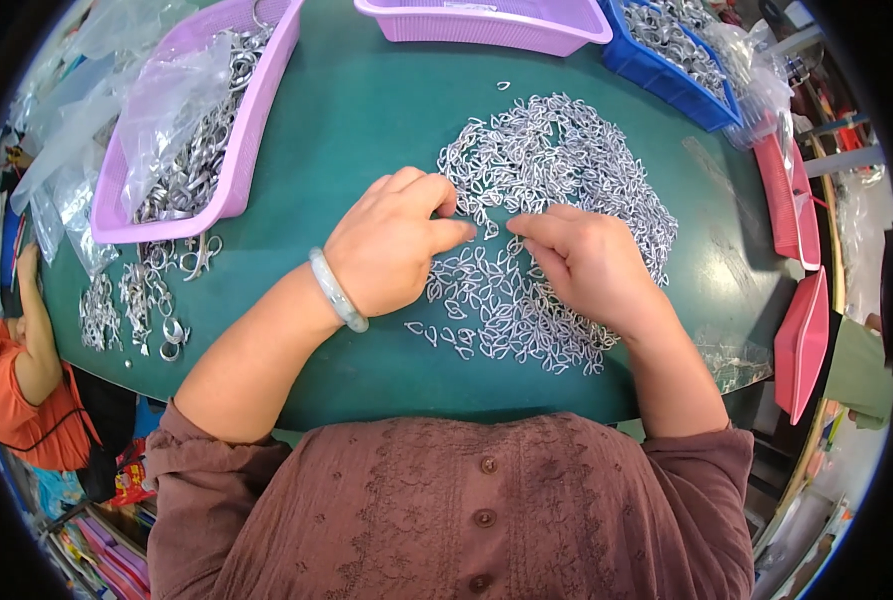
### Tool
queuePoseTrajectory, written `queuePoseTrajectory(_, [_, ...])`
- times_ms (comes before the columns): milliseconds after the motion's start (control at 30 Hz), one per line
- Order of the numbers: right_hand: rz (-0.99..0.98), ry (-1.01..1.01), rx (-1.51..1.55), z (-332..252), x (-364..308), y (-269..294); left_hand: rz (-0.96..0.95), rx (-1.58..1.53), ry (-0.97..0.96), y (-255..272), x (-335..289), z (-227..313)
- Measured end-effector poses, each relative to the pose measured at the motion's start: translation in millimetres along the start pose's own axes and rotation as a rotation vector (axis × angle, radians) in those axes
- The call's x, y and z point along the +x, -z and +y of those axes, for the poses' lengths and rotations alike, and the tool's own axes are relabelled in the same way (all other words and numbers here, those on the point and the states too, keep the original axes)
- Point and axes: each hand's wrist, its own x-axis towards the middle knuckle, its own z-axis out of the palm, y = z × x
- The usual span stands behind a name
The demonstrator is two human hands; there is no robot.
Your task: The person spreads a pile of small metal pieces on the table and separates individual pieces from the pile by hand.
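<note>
A broad pile of small silver-grey open metal links (586,150), each roughly teardrop-shaped, lies on the green table. My left hand (391,235), with a pale bangle (334,290) at its wrist, is at the pile's left side. Its index finger is bent and its thumb reaches toward the links, a gap between their tips; the other fingers are partly hidden. My right hand (586,255) rests over the pile's middle, index finger stretched left and thumb apart below it. Nothing shows between its fingertips. A few links lie between the two hands.
A purple basket (256,130) of metal pieces and plastic bags stands at left, with small metal parts (151,295) before it. Another purple basket (486,30) and a blue bin (666,85) are at the back. Pink trays (801,340) line the right edge. A person (31,385) sits far left.
</note>
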Motion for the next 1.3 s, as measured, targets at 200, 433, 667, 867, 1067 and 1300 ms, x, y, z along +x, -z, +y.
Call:
queuePoseTrajectory(200, [-0.018,-0.012,0.077,2.4,-11.0,3.9,-0.002,-0.037,-0.035,0.0,-1.3,0.6])
queuePoseTrajectory(433, [0.083,-0.085,0.103,8.4,-4.7,-3.2,-0.035,0.042,-0.005,-4.5,8.4,10.9])
queuePoseTrajectory(667, [-0.045,-0.115,0.074,7.3,7.2,-1.4,-0.118,0.046,-0.011,-2.7,15.9,12.9])
queuePoseTrajectory(867, [0.062,-0.077,0.098,13.3,2.8,-6.0,-0.119,0.02,-0.036,-3.8,21.2,12.8])
queuePoseTrajectory(1067, [0.095,-0.05,0.167,18.3,-1.7,2.3,-0.105,0.047,-0.06,-9.9,28.6,16.2])
queuePoseTrajectory(1300, [0.042,-0.105,0.136,19.0,-8.6,5.2,-0.088,0.035,-0.053,-9.9,27.8,13.4])
